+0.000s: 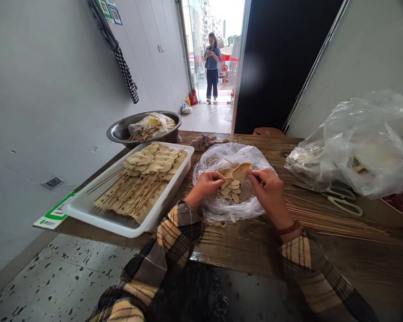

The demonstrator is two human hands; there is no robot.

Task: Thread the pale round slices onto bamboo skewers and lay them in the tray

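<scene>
Above a clear plastic bag (211,208) on the table, both of my hands are closed in a pinch. My left hand (208,184) grips the edge of a thin tan food slice (226,181). Between thumb and fingers, my right hand (268,188) holds another larger tan slice (242,171), tilted up. A thin stick (227,161) shows just behind these slices; which hand has it, I cannot tell. Below them, a loose pile of tan slices (230,190) lies in the opened bag. Left of the bag, a white tray (147,226) holds many skewered slices (151,163).
A metal basin (116,132) with a bag and sticks stands behind the tray. On the right lie green-handled scissors (344,201), bare skewers (322,219) and a bulky plastic bag (359,143). A crumpled cloth (206,142) is behind the bag. A person (212,67) stands in the doorway.
</scene>
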